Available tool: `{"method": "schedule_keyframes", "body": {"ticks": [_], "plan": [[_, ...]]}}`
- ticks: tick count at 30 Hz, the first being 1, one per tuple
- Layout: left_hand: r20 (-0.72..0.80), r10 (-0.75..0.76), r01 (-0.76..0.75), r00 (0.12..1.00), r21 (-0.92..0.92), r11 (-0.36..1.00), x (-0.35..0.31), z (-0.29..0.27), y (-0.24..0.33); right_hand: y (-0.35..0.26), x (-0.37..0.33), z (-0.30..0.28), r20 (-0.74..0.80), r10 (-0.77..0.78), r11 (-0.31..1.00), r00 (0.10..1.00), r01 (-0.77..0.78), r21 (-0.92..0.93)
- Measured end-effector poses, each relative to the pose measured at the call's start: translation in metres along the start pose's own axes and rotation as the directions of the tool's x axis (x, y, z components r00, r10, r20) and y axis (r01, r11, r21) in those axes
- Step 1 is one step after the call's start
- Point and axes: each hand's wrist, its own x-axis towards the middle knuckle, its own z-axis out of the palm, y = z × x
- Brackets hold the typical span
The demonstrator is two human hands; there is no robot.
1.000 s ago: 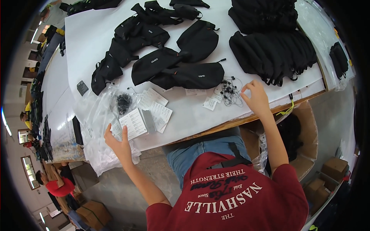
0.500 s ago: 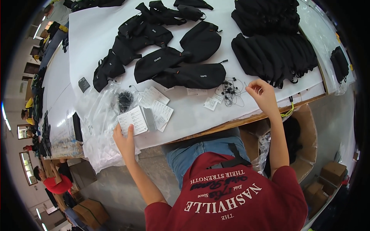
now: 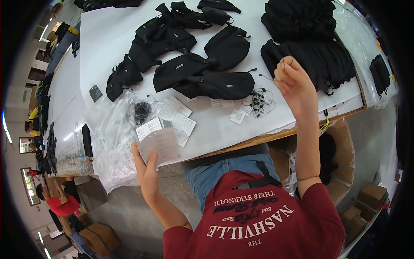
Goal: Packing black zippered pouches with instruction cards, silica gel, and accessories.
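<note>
As left fingers clamp a blurred card, top edge rising rightward, long axis unclear; right fingers pinching black string

8 o'clock: card in left hand blurred, hides part of card stack | 2 o'clock: right hand masks some of bag row, grip contents unclear | 1 o'clock: top edge crops bag pile

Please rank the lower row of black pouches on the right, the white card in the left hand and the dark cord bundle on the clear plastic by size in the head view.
1. Row of black pouches
2. White card
3. Dark cord bundle
</note>
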Motion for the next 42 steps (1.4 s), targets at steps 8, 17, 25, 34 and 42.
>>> {"method": "schedule_keyframes", "body": {"ticks": [8, 17, 25, 34, 42], "plan": [[0.424, 0.112, 0.035, 0.899, -0.326, 0.945, -0.022, 0.061, 0.025, 0.053, -0.050, 0.069, 0.029, -0.032, 0.724, 0.999, 0.043, -0.689], [0.179, 0.288, -0.225, 0.941, -0.309, 0.924, -0.037, 0.085, 0.010, 0.077, -0.059, 0.089, 0.308, -0.327, 0.457, 0.894, 0.434, -0.777], [0.074, 0.381, -0.376, 0.922, -0.067, 0.924, -0.047, 0.086, 0.014, 0.077, -0.062, 0.088, 0.262, -0.274, 0.457, 0.925, 0.365, -0.811], [0.028, 0.393, -0.393, 0.919, 0.005, 0.920, -0.051, 0.087, 0.013, 0.084, -0.066, 0.088, 0.338, -0.324, 0.405, 0.884, 0.452, -0.795], [0.069, 0.586, -0.588, 0.807, 0.177, 0.789, -0.047, 0.087, 0.013, 0.083, -0.070, 0.085, 0.246, -0.256, 0.481, 0.935, 0.344, -0.806]]}}
